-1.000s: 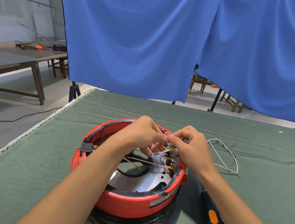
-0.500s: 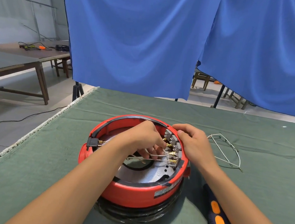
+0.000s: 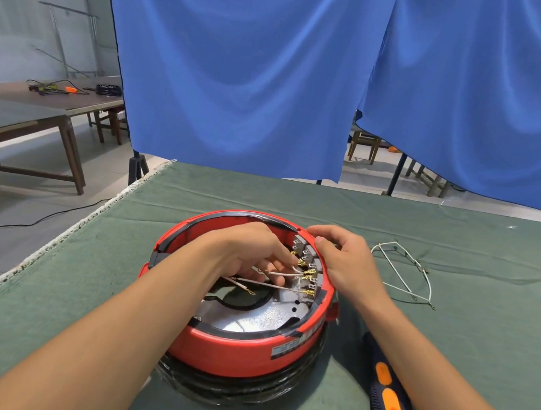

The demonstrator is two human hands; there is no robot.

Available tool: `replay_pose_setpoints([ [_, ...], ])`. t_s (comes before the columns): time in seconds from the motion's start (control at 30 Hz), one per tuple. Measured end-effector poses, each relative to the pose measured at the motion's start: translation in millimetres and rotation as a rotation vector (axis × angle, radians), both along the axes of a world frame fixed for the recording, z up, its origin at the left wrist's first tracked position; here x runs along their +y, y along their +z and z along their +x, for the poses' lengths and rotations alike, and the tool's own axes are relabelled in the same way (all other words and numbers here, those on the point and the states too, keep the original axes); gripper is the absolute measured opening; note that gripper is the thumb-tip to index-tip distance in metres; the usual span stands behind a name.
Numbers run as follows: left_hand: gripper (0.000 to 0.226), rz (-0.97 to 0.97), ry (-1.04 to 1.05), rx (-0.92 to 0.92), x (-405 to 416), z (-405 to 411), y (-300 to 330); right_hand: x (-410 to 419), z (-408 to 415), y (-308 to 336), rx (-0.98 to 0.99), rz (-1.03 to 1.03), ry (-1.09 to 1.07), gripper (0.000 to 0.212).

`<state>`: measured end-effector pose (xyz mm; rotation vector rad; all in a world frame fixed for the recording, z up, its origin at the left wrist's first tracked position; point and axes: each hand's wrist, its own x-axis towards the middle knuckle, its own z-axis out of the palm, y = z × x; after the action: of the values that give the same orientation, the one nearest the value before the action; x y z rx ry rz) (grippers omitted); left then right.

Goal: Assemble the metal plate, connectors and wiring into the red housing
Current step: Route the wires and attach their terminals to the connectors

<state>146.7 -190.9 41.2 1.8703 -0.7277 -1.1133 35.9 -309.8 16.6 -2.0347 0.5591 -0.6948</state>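
A round red housing (image 3: 235,347) stands on a black base in the middle of the green table. A shiny metal plate (image 3: 254,316) lies inside it. Grey connectors (image 3: 305,256) with brass terminals line the inner right wall, and white wires (image 3: 276,274) run from them across the plate. My left hand (image 3: 252,252) reaches into the housing, its fingers curled and pinching a white wire at the brass terminals. My right hand (image 3: 345,262) rests on the right rim beside the connectors, fingers bent over the edge.
A thin white wire frame (image 3: 403,273) lies on the green cloth (image 3: 95,272) to the right of the housing. A dark blue and orange screwdriver (image 3: 390,398) lies at the near right. Blue curtains hang behind the table. The table's left edge is close.
Both hands have dropped from above the connectors: my left hand went deeper into the housing to the wires, my right hand settled onto the right rim. The view shifted slightly.
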Motion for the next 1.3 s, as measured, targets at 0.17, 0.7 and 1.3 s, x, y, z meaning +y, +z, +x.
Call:
replay_pose_setpoints([
  [0.17,0.013,0.032,-0.017,0.006,-2.6,2.8,1.9,0.1,0.7,0.0,0.001,-0.015,-0.013,0.024],
  [0.7,0.011,0.151,-0.090,-0.040,-13.8,12.7,8.1,-1.2,-1.1,0.8,0.014,-0.030,-0.019,0.027],
  [1.3,0.013,0.129,-0.130,-0.046,-12.6,17.1,4.3,-1.1,-0.1,-0.1,0.005,-0.012,-0.020,0.026],
])
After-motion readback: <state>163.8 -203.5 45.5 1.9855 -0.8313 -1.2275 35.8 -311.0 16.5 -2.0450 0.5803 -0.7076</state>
